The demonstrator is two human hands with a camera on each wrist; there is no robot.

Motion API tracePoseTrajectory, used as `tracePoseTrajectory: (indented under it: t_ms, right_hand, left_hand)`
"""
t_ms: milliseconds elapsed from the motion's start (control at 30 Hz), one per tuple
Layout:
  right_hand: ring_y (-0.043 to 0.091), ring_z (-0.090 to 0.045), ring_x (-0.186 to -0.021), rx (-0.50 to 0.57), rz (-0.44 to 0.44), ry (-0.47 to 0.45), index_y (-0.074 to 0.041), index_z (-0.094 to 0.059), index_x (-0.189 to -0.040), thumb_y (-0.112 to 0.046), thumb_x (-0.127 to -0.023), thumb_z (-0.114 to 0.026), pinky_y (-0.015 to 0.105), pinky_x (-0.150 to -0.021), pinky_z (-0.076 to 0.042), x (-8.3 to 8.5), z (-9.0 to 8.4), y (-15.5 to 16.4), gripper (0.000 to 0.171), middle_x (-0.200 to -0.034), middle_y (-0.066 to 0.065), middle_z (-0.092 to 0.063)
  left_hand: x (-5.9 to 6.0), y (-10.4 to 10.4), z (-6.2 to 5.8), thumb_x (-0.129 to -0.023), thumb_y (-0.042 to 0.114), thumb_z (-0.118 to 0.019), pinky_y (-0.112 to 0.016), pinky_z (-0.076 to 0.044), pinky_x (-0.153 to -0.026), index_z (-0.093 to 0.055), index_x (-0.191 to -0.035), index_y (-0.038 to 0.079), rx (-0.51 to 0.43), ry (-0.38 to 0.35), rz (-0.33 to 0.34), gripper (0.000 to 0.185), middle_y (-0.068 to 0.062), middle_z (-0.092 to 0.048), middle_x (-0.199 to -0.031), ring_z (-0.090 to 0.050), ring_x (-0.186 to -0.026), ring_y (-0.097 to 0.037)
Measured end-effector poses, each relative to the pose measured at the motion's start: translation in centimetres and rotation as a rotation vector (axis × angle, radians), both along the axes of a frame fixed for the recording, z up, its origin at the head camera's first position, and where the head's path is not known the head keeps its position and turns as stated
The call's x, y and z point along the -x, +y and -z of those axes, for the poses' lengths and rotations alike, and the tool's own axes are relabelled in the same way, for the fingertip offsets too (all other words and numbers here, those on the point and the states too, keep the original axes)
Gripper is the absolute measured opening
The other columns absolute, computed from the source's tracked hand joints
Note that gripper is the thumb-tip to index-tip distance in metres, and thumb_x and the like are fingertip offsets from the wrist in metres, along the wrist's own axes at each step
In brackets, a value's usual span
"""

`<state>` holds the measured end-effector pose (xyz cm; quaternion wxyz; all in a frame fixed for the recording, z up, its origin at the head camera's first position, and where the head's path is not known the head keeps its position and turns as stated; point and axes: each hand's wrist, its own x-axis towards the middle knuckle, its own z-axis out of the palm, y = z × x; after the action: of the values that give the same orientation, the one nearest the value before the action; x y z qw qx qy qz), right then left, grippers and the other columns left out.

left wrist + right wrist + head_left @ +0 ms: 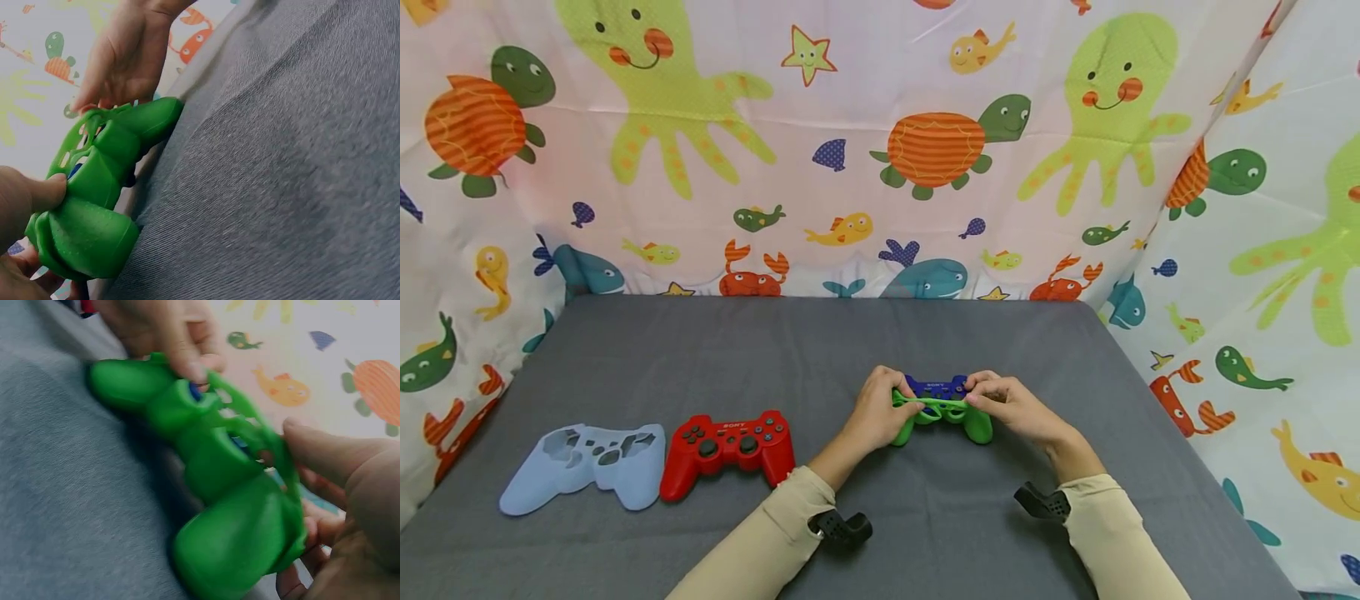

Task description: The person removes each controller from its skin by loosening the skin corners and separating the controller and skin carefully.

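Observation:
A blue game controller (936,388) sits partly inside a green silicone cover (942,419) on the grey table cloth (775,350). My left hand (880,408) grips the cover's left side, thumb pressed on the green skin (94,181). My right hand (1003,407) pinches the stretched top edge of the cover (237,487) on the right side. The cover's handles are filled, and its upper band is pulled over the controller's face. Both hands (337,462) hold it just above the cloth.
A red controller (730,446) lies at the left, beside an empty pale blue silicone cover (587,465). A sea-animal print curtain (880,150) walls the back and both sides of the table.

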<state>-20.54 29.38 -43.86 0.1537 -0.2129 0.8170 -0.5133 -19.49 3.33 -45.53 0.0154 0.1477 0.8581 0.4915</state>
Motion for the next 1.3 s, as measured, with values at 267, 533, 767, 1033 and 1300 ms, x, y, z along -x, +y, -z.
tracePoseTrajectory:
  t_ms: [267,533,767,1033,1300]
  right_hand:
    - [0.016,-0.047,-0.106,0.011,0.040,0.083,0.005,-0.072,-0.092,-0.008,-0.100,-0.061,0.024,-0.080,-0.046,-0.1,0.4,-0.8,0.019,-0.114,0.018,-0.051]
    - [0.022,-0.052,-0.108,-0.025,0.096,0.166,0.002,-0.073,-0.087,-0.004,-0.092,-0.071,0.035,-0.095,-0.044,0.1,0.3,-1.7,0.008,-0.108,0.020,-0.059]
    - [0.016,-0.057,-0.103,0.001,0.158,0.223,0.002,-0.070,-0.087,-0.002,-0.092,-0.071,0.028,-0.090,-0.049,-0.2,0.8,-1.9,0.006,-0.102,0.021,-0.063]
    - [0.014,-0.057,-0.108,0.006,0.142,0.257,0.000,-0.070,-0.090,-0.003,-0.094,-0.069,0.026,-0.092,-0.049,-0.1,1.4,-1.8,0.005,-0.105,0.020,-0.064]
    - [0.007,-0.058,-0.104,-0.032,0.096,0.259,0.000,-0.070,-0.092,-0.008,-0.094,-0.071,0.029,-0.083,-0.050,0.0,1.1,-0.7,0.008,-0.111,0.020,-0.066]
  left_hand:
    - [0.2,-0.6,-0.4,-0.097,0.027,-0.068,-0.047,-0.046,-0.096,-0.062,-0.076,0.011,-0.035,0.011,0.038,0.027,-0.010,-0.061,-0.114,-0.057,-0.110,-0.028]
    - [0.0,-0.3,-0.2,-0.091,0.017,-0.075,-0.041,-0.046,-0.086,-0.065,-0.074,0.012,-0.061,0.024,-0.047,0.020,-0.008,-0.060,-0.104,-0.057,-0.097,-0.025]
    - [0.1,0.3,0.2,-0.089,0.015,-0.076,-0.038,-0.046,-0.085,-0.072,-0.080,0.013,-0.082,0.050,-0.066,0.010,-0.007,-0.063,-0.101,-0.058,-0.096,-0.023]
    - [0.0,0.0,0.0,-0.092,0.017,-0.076,-0.042,-0.048,-0.088,-0.075,-0.084,0.015,-0.048,0.042,-0.070,0.008,-0.007,-0.064,-0.104,-0.060,-0.098,-0.025]
    - [0.5,-1.3,-0.9,-0.093,0.018,-0.074,-0.050,-0.049,-0.099,-0.081,-0.092,0.014,0.002,0.005,0.017,0.008,-0.008,-0.068,-0.116,-0.062,-0.113,-0.030]
